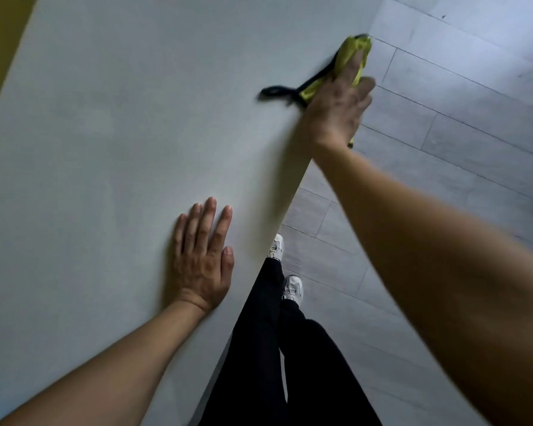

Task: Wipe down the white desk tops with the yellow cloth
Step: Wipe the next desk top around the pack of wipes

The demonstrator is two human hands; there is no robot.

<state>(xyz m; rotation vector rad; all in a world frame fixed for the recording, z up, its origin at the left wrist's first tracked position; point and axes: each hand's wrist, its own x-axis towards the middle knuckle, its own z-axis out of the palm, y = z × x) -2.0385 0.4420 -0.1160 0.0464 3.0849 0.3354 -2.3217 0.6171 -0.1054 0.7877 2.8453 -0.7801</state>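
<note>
yellow cloth (pixel 356 47) under right hand (pixel 336 112), fingers flat, pressing at desk top's (pixel 105 149) far-right edge, long axis edgewise | left hand (pixel 202 259) flat, empty, nearer body

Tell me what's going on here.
A person is wiping a white desk top with a yellow cloth. The right hand presses the cloth flat against the desk's far right edge, fingers straight; a black strap trails from the cloth, and the hand is blurred. The left hand rests flat on the desk near its front edge. The person stands beside the desk on a grey plank floor.
</note>
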